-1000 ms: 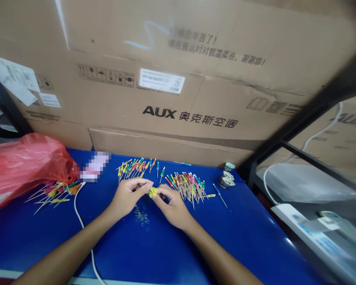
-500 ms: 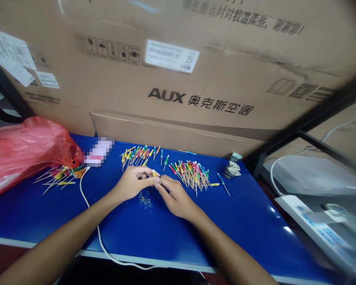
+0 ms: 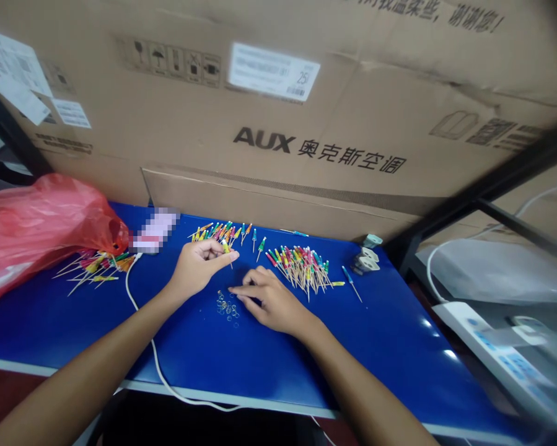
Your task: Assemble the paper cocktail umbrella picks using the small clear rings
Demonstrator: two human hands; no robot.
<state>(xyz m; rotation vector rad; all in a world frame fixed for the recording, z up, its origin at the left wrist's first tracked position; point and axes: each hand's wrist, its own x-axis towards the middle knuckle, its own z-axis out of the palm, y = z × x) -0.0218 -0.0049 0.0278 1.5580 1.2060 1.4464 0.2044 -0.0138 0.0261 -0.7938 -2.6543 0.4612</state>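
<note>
Between thumb and fingers, my left hand (image 3: 195,267) pinches a yellow folded cocktail umbrella (image 3: 226,246), its thin stick pointing down. My right hand (image 3: 271,300) is low over the table, fingers apart, with its index fingertip at the edge of a scatter of small clear bands (image 3: 227,308). Whether that fingertip touches a band I cannot tell. Behind my left hand lies a loose group of colourful folded cocktail umbrellas (image 3: 221,231). A denser pile of folded umbrellas (image 3: 303,266) lies right of my right hand, sticks mostly toward me.
A red plastic bag (image 3: 59,214) lies at the left, with more umbrellas (image 3: 95,271) at its mouth. Near it a phone (image 3: 150,238) has a white cable (image 3: 155,359) crossing the blue table (image 3: 259,371). A big carton (image 3: 189,130) stands behind; a power strip (image 3: 496,356) is at right.
My hands were together at the yellow umbrella and are now apart. The left has moved up and left with it; the right has moved down toward the clear bands.
</note>
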